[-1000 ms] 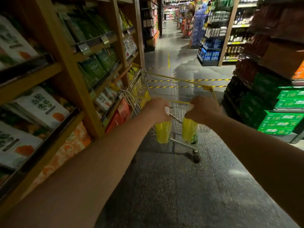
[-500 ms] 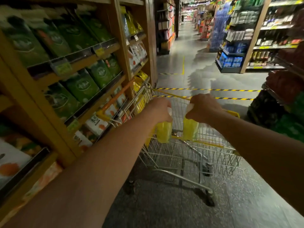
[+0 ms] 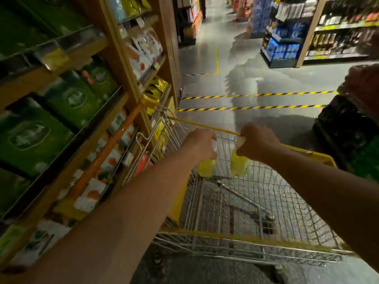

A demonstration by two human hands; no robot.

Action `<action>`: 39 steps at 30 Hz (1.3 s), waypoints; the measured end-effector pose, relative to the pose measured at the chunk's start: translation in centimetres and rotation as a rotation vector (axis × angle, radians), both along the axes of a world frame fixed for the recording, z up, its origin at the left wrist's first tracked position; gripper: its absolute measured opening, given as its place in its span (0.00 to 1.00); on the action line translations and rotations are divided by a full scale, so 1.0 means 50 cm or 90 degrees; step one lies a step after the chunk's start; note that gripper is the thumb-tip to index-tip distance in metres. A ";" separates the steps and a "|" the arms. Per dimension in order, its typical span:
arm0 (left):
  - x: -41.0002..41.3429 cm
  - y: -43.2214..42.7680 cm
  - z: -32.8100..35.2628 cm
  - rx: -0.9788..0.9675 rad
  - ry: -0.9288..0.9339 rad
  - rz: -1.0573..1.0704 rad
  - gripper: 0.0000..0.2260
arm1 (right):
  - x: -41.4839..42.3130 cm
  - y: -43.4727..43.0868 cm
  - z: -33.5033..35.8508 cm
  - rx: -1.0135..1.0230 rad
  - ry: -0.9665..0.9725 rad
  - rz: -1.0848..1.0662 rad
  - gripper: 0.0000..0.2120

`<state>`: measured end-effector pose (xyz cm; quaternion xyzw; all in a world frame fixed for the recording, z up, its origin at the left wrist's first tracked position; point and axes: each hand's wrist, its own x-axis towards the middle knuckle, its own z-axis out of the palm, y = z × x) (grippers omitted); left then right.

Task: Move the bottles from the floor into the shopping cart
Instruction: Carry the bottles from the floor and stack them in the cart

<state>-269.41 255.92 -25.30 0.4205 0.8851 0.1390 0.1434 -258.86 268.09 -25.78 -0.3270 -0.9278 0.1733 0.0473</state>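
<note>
**Asker:** What does the head view take in?

**Describer:** A dim supermarket aisle, seen from above and behind two bare forearms. They reach out over a wire shopping cart with yellow trim along its rim.

**Asker:** And the hands?

**Describer:** Each one grasps a bottle by its top. The left hand has its fingers curled round the neck of the left bottle, which holds yellow-green liquid. The right hand grips the right bottle the same way (a bit of white cap shows beside each fist).

**Asker:** Where are the bottles compared with the cart?

**Describer:** Both hang upright and side by side, close together but apart. They are over the open basket, toward its far left part. The basket's wire bottom shows below them. Whether their bases sit under the level of the rim cannot be told.

**Asker:** What surrounds the cart?

**Describer:** Wooden shelving stands just beside the cart on the left. It is stacked with green packets above and white-and-orange packets lower down. The grey, glossy floor runs ahead, crossed by two yellow-and-black striped lines. More shelves with blue packs stand well beyond, on the right.
</note>
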 end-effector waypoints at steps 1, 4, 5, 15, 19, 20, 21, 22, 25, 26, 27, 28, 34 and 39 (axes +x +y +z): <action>-0.026 0.018 -0.015 -0.004 -0.008 0.001 0.21 | -0.024 0.018 -0.017 -0.010 -0.011 -0.008 0.21; -0.094 0.072 -0.069 -0.029 -0.018 -0.011 0.23 | -0.089 0.067 -0.069 -0.030 -0.041 -0.017 0.22; -0.110 0.088 -0.089 -0.035 -0.023 -0.010 0.23 | -0.109 0.082 -0.087 -0.032 -0.054 -0.013 0.22; -0.223 0.191 -0.314 -0.073 -0.119 0.043 0.17 | -0.251 0.188 -0.312 -0.079 -0.100 0.080 0.15; -0.264 0.204 -0.408 -0.088 -0.126 0.062 0.15 | -0.290 0.199 -0.405 -0.110 -0.106 0.091 0.18; -0.274 0.206 -0.434 -0.096 -0.123 0.058 0.14 | -0.299 0.200 -0.429 -0.111 -0.110 0.092 0.17; -0.285 0.208 -0.461 -0.101 -0.122 0.054 0.13 | -0.309 0.201 -0.454 -0.109 -0.114 0.093 0.17; -0.295 0.208 -0.487 -0.105 -0.123 0.055 0.12 | -0.318 0.202 -0.478 -0.109 -0.116 0.093 0.17; -0.328 0.209 -0.561 -0.108 -0.113 0.064 0.09 | -0.351 0.198 -0.551 -0.116 -0.123 0.098 0.19; -0.337 0.211 -0.585 -0.104 -0.116 0.069 0.08 | -0.362 0.197 -0.574 -0.120 -0.127 0.101 0.19; -0.345 0.214 -0.607 -0.106 -0.115 0.071 0.08 | -0.371 0.196 -0.594 -0.123 -0.133 0.103 0.19; -0.352 0.216 -0.629 -0.117 -0.114 0.071 0.09 | -0.381 0.194 -0.613 -0.125 -0.140 0.102 0.18; -0.374 0.232 -0.726 -0.141 -0.077 0.076 0.10 | -0.415 0.181 -0.712 -0.140 -0.147 0.090 0.15; -0.385 0.247 -0.774 -0.157 -0.105 0.092 0.09 | -0.429 0.188 -0.763 -0.142 -0.156 0.074 0.19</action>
